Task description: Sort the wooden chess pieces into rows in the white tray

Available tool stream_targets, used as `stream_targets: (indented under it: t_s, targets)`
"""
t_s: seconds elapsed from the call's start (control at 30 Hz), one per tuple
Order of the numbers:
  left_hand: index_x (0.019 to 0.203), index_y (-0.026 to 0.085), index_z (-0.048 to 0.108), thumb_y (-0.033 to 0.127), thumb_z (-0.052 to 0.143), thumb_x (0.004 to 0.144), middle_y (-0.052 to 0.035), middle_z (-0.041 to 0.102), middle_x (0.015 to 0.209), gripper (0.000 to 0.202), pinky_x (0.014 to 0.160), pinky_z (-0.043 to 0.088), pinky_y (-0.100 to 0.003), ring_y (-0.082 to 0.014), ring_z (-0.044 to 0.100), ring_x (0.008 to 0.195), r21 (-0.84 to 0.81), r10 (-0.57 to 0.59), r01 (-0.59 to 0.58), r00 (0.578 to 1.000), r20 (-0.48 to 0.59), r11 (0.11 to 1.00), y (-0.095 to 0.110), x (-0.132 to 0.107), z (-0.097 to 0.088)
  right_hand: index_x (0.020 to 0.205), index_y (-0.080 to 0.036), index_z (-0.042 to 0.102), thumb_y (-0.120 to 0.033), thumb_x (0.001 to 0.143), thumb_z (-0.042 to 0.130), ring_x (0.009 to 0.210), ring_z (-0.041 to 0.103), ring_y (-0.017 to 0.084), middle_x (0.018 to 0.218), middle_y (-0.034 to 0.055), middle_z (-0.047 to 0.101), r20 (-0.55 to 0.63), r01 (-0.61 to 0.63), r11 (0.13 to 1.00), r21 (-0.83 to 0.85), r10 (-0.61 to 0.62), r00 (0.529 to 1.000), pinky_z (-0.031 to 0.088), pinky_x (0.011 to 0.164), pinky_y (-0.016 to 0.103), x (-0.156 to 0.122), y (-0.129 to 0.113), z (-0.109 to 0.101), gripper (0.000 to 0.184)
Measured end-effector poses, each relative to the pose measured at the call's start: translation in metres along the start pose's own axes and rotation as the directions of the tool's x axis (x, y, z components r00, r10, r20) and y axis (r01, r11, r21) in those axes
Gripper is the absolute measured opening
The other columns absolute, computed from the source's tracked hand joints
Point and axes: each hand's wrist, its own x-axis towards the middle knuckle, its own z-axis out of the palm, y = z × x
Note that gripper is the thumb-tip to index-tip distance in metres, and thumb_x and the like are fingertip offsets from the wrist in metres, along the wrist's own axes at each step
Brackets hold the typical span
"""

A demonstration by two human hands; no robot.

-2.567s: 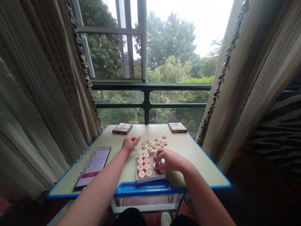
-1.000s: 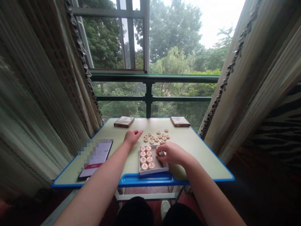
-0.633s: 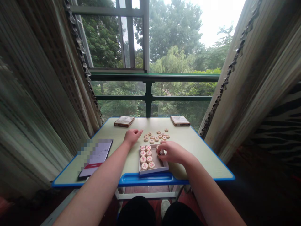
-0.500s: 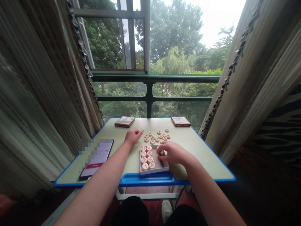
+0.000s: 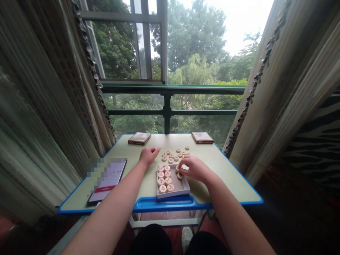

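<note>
A shallow white box (image 5: 172,194) lies near the front of the table. Along its left side stand two columns of round Chinese chess pieces (image 5: 168,181) with red characters. Two dark-marked pieces sit at its upper right, one behind the other. My right hand (image 5: 195,169) reaches over the box's right wall, thumb and index finger closed around the edge of the rear Chinese chess piece (image 5: 177,169); the front one (image 5: 180,176) lies just below the thumb. My left hand (image 5: 149,156) rests on the table left of the loose pieces (image 5: 176,158), fingers curled, with nothing visible in it.
Two flat brown boxes (image 5: 139,138) (image 5: 202,137) lie at the back corners. A phone or tablet (image 5: 110,177) lies at the left. The table (image 5: 225,180) has a blue rim and a blue front tray (image 5: 164,203). Curtains (image 5: 247,106) hang on both sides.
My right hand has shifted slightly up and back inside the box, and the piece under its fingertips now shows lying in the box. My left hand stays in place. The whole view has shifted a little.
</note>
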Motion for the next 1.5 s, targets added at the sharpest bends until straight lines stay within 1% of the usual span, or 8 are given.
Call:
stream_targets:
  t_s: [0.33,0.5,0.67,0.8,0.97,1.17,1.33,1.5]
  targets:
    - [0.05,0.018,0.057,0.056,0.049,0.071,-0.0013,0.057,0.049,0.044,0.051,0.032,-0.026,-0.0135,0.048,0.049,0.018,0.014,-0.014,1.0,-0.003,1.0,-0.001,0.0,-0.001,0.077,-0.018,0.068,-0.032,0.077,0.06,0.068,0.053,0.013,0.078,0.0034,0.063,-0.048,0.001,1.0,0.005,-0.001,0.999,0.038,0.061,0.023,0.002,0.003,-0.002,0.016]
    - [0.051,0.018,0.057,0.054,0.049,0.072,-0.0009,0.057,0.049,0.042,0.052,0.033,-0.026,-0.0137,0.049,0.05,0.03,0.022,-0.022,1.0,0.009,0.999,0.0,0.0,-0.002,0.08,-0.017,0.068,-0.04,0.084,0.048,0.064,0.054,0.014,0.072,0.0052,0.065,-0.2,-0.186,0.981,-0.062,0.17,0.965,0.036,0.058,0.024,0.004,0.01,-0.006,0.031]
    - [0.052,0.018,0.058,0.053,0.049,0.072,-0.0004,0.057,0.05,0.041,0.053,0.033,-0.025,-0.013,0.048,0.05,0.048,0.029,-0.03,0.999,0.016,0.998,0.002,-0.002,-0.003,0.083,-0.017,0.069,-0.035,0.083,0.047,0.061,0.055,0.014,0.068,0.0048,0.066,-0.232,-0.307,0.951,-0.016,0.295,0.927,0.035,0.057,0.024,0.006,0.015,-0.003,0.028]
    - [0.051,0.017,0.058,0.056,0.051,0.069,0.0002,0.055,0.048,0.043,0.049,0.03,-0.024,-0.0117,0.046,0.049,0.081,0.089,-0.099,0.989,0.118,0.992,0.006,-0.007,-0.003,0.081,-0.017,0.07,-0.031,0.08,0.049,0.063,0.055,0.013,0.072,0.0053,0.067,-0.066,-0.315,0.949,0.001,0.315,0.947,0.035,0.057,0.023,0.007,0.015,0.0,0.026]
    - [0.05,0.015,0.059,0.054,0.052,0.07,0.0016,0.048,0.041,0.045,0.043,0.027,-0.022,-0.0089,0.041,0.043,0.088,0.143,-0.184,0.926,0.348,0.979,0.017,-0.017,-0.011,0.066,-0.012,0.069,-0.025,0.077,0.047,0.054,0.05,0.012,0.057,0.005,0.062,0.04,-0.376,0.927,-0.012,0.376,0.926,0.031,0.052,0.023,0.007,0.016,0.0,0.028]
    - [0.067,0.013,0.062,0.053,0.054,0.07,0.0006,0.054,0.05,0.04,0.035,0.032,-0.02,-0.0103,0.048,0.041,-0.038,0.022,-0.009,0.933,0.359,0.999,0.03,-0.025,-0.02,0.061,-0.012,0.069,-0.019,0.067,0.049,0.045,0.047,0.011,0.045,0.0013,0.056,0.192,-0.433,0.897,0.085,0.412,0.891,0.03,0.046,0.022,0.001,0.013,-0.007,0.022]
    - [0.069,0.013,0.06,0.052,0.058,0.069,0.0014,0.054,0.05,0.039,0.029,0.034,-0.02,-0.0086,0.045,0.033,-0.095,-0.032,0.083,0.894,0.447,0.992,0.026,-0.024,-0.016,0.06,-0.012,0.068,-0.018,0.065,0.05,0.045,0.047,0.011,0.045,0.0015,0.055,0.288,-0.476,0.867,0.148,0.423,0.859,0.032,0.045,0.022,-0.002,0.009,-0.009,0.019]
    - [0.064,0.012,0.058,0.05,0.061,0.068,0.0003,0.054,0.051,0.038,0.033,0.041,-0.021,-0.0083,0.048,0.037,-0.203,-0.032,0.136,0.894,0.448,0.97,0.025,-0.021,-0.012,0.057,-0.014,0.063,-0.02,0.067,0.051,0.043,0.043,0.009,0.044,-0.0011,0.051,0.306,-0.436,0.883,0.175,0.372,0.876,0.03,0.043,0.021,-0.001,0.006,-0.007,0.017]
